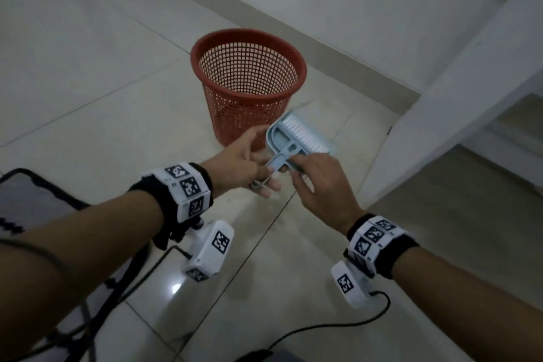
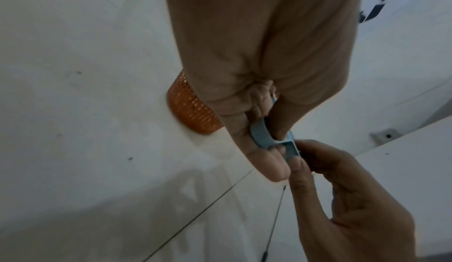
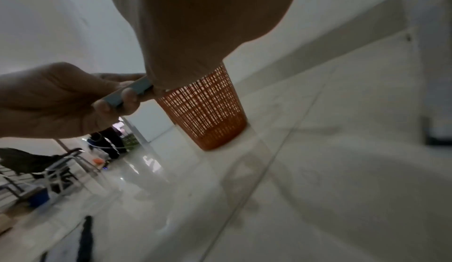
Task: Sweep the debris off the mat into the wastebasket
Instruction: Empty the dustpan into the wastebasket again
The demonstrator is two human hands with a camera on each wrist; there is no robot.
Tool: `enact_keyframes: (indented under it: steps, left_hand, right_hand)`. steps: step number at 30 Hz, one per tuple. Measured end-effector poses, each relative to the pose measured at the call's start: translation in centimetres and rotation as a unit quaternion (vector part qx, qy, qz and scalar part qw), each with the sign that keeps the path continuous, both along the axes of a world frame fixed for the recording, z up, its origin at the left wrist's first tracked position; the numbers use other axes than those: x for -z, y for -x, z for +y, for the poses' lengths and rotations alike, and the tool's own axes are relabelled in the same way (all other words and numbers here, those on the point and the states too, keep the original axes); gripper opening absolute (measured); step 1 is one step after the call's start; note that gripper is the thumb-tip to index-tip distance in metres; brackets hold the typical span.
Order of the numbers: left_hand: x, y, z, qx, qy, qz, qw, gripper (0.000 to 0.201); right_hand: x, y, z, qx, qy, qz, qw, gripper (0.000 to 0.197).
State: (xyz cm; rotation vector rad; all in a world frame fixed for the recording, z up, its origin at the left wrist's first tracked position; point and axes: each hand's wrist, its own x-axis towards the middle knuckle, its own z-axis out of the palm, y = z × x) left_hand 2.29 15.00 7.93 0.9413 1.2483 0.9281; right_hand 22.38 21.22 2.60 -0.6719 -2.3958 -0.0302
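Both hands meet in the air over the tiled floor [image 1: 88,91], just in front of the red mesh wastebasket [image 1: 248,79]. Between them is a pale blue dustpan [image 1: 282,138] with a white-bristled brush [image 1: 302,135] lying in its tray. The set's long axis runs from about 7 o'clock to 1 o'clock in the head view: the handle [image 1: 277,160] points back toward the person, and the pan's wide mouth faces away toward 1 o'clock, near the basket's lower right side.

The left hand [image 1: 244,161] comes in from 8 o'clock, fingers curled under the handle's end and thumb on top, gripping it. The right hand [image 1: 320,182] comes in from 4 o'clock and pinches the handle area with thumb and fingertips; whether it holds the brush's handle or the pan's cannot be told.

At 8 o'clock, low left, a grey mat [image 1: 26,203] with a dark border lies on a black frame, well apart from the dustpan. A black cable [image 1: 329,329] trails across the floor at 5 o'clock.
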Motion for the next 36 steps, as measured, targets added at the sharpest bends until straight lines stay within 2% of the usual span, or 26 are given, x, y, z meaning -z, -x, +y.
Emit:
enact_keyframes:
  steps: [3,5,9,12,14,18,21,23,25,28,32,36]
  left_hand:
    - [4.3,-1.8,-0.3,-0.012,0.045,0.012,0.999,0.069]
    - [6.8,-2.9,-0.1,-0.014,0.064,0.035,0.997,0.059]
    - [11.0,-5.1,1.3,-0.054,0.079,0.091,0.991,0.04]
    - [12.8,-6.5,2.5,-0.106,0.085,0.124,0.983,0.021]
    - [13.3,-7.1,2.9,-0.111,0.071,0.177,0.975,0.015]
    - [14.1,-6.3,2.7,-0.051,0.039,0.311,0.948,0.026]
    - [13.8,-5.2,1.8,-0.038,0.048,0.36,0.931,0.032]
    - [13.3,-4.2,0.6,-0.054,0.039,0.38,0.923,0.035]
    - [12.7,-2.6,-1.3,-0.092,0.021,0.401,0.911,0.036]
    - [12.3,0.4,-5.2,-0.147,0.023,0.445,0.883,0.034]
    - [12.3,4.5,-10.9,-0.185,0.061,0.493,0.848,0.032]
    - [13.1,7.4,-17.9,-0.243,0.111,0.54,0.798,0.033]
  right_hand:
    - [4.0,-1.4,-1.0,0.009,0.063,-0.045,0.997,0.02]
    - [5.9,-2.2,-1.0,0.022,0.091,-0.087,0.992,0.02]
    - [7.7,-2.5,0.5,0.056,0.145,-0.17,0.973,0.019]
    - [8.5,-2.0,1.7,0.102,0.164,-0.204,0.96,0.019]
    - [8.8,-2.0,2.1,0.125,0.179,-0.215,0.952,0.016]
    - [9.0,-2.0,1.8,0.152,0.194,-0.243,0.938,0.015]
    - [8.0,-1.4,1.2,0.173,0.165,-0.27,0.933,0.024]
    - [6.9,-0.4,0.6,0.176,0.134,-0.25,0.943,0.033]
    - [6.4,1.5,-0.3,0.135,0.117,-0.208,0.962,0.032]
    - [6.5,6.1,-2.3,0.038,0.169,-0.186,0.967,0.029]
    - [7.3,12.3,-6.2,-0.083,0.224,-0.218,0.946,0.023]
    - [8.2,17.6,-10.9,-0.205,0.22,-0.265,0.916,0.019]
